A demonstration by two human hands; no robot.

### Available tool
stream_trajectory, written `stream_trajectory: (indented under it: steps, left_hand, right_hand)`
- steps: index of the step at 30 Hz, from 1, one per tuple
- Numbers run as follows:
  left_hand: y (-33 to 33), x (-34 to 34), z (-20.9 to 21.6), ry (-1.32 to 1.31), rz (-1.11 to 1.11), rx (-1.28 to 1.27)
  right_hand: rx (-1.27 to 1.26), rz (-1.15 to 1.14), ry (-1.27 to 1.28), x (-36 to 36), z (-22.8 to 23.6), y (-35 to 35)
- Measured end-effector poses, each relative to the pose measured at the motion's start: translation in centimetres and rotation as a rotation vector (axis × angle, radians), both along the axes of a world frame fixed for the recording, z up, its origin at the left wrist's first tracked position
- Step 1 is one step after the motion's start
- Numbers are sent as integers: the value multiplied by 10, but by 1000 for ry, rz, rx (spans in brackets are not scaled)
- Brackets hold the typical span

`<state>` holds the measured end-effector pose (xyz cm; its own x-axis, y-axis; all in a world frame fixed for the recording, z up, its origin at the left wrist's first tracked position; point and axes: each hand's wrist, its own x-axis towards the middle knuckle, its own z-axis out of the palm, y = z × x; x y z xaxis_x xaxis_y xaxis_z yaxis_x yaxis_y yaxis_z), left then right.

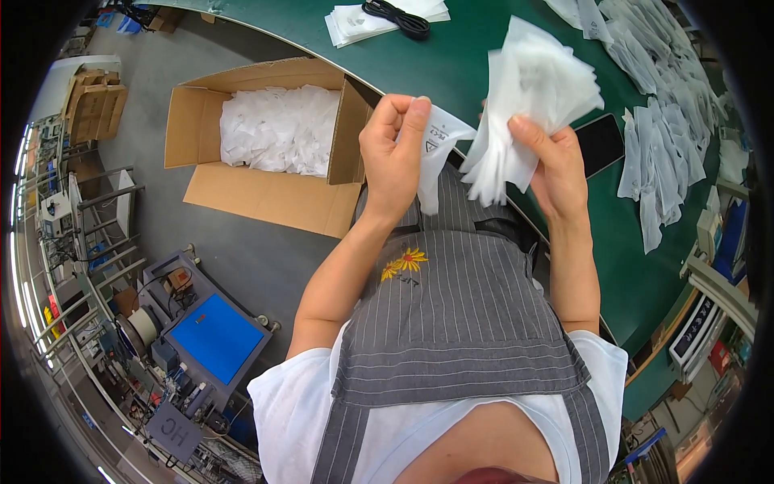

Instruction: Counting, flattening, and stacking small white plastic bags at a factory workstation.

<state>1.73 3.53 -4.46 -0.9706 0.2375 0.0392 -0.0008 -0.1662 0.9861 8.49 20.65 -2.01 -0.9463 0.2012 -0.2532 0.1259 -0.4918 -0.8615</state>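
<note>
My left hand (391, 161) is closed, thumb against curled fingers, gripping one small bag (437, 149), translucent white with dark print, by its upper left part; the rest hangs loose below. My right hand (558, 173) grasps a bundle (538, 81) of similar white pieces, thumb on the near face; the fingers behind are mostly hidden. The bundle is upright, fanned at the top and uneven at the bottom. The small bag's right corner reaches the bundle's left edge; whether the two touch, I cannot tell. Both are in front of my apron (468, 323), near the edge of the green table (459, 60). To my left is an open box (196, 121) heaped with white pieces (278, 129); to my right, a phone (601, 145) lies on the table, with loose bags (661, 153) beyond it. A cable (399, 18) rests on a flat stack (348, 26) at the far side. On handling, my judgement: the film looks thin and apt to cling, so the left pinch should take one layer only, checked at the corner. The right thumb should press firmly enough to stop slippage without creasing the bundle, and the ragged lower ends would benefit from squaring.
</note>
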Motion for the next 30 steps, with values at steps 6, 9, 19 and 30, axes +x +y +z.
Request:
stream_trajectory:
  steps: [6,9,19,30]
  left_hand:
    - [11,0,10,-76,92,214]
    - [0,-9,17,-155,28,288]
    - [-18,-27,19,-369,-490,372]
    - [-3,-26,30,-344,-252,300]
  right_hand:
    - [254,336,-38,21,-2,-44]
    - [313,308,-117,23,-4,-45]
    - [433,308,0,35,1,-24]
    - [435,172,-163,41,-8,-10]
